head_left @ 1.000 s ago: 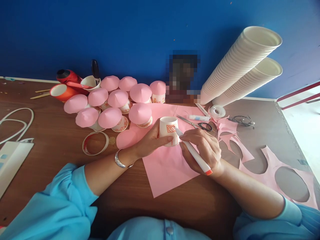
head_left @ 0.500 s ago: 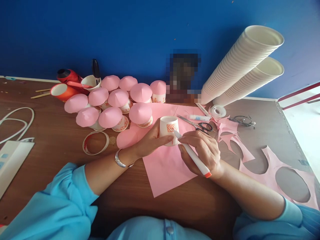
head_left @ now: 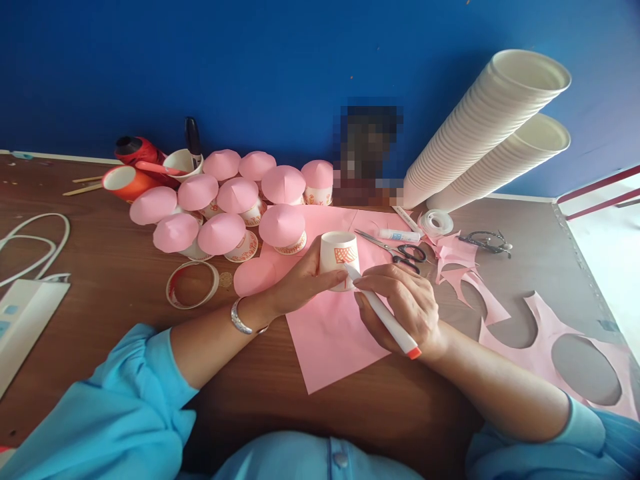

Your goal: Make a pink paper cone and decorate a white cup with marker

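Observation:
My left hand [head_left: 305, 277] grips a white paper cup [head_left: 333, 248] from its left side, thumb across the lower front. The cup is held bottom up over pink paper [head_left: 340, 333], and an orange-red crosshatched patch is drawn on its side. In my right hand [head_left: 403, 300] is a white marker pen [head_left: 387, 323] with an orange-red end. Its tip touches or nearly touches the cup just under the drawn patch; I cannot tell which. Left of the cup stand several decorated cups with pink paper cone tops [head_left: 283, 225].
Scissors [head_left: 395, 250], a glue stick [head_left: 400, 235] and a tape roll [head_left: 437, 222] lie behind my right hand. Cut pink scraps [head_left: 540, 333] spread to the right. Two tall cup stacks [head_left: 480, 127] lean near the blue wall. A tape ring [head_left: 193, 285] and a power strip [head_left: 30, 307] lie left.
The marker tip has moved slightly down and left, from inside the patch to just below it. My right hand shifted with it. The left hand still holds the cup.

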A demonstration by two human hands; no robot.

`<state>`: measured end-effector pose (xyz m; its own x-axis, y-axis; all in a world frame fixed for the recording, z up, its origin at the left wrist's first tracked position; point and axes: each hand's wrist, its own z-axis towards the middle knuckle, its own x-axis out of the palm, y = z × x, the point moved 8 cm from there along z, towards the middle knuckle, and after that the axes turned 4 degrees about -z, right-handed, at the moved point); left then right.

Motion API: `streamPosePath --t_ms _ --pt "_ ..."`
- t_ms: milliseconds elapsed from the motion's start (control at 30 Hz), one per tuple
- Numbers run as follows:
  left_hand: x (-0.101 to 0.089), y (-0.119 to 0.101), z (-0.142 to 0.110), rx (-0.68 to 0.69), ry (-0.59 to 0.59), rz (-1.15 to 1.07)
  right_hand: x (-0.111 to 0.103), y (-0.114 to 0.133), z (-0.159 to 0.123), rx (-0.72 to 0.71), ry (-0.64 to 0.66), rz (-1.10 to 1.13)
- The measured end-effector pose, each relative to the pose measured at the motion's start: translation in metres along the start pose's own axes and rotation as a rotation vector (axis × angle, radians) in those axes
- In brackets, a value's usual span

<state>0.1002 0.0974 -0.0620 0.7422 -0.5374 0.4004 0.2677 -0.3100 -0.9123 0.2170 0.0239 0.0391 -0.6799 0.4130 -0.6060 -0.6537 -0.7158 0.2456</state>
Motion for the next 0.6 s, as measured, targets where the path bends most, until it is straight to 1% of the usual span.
streamPosePath --t_ms 300,600 --pt "-0.0025 0.0023 0.0004 0.002 -0.008 0.020 -0.0001 0.0020 0.0013 -0.012 0.014 -0.003" --pt "-0.0020 -0.0016 0.0018 0.035 -0.011 0.043 0.0006 0.0028 0.0026 -0.006 0.046 0.044"
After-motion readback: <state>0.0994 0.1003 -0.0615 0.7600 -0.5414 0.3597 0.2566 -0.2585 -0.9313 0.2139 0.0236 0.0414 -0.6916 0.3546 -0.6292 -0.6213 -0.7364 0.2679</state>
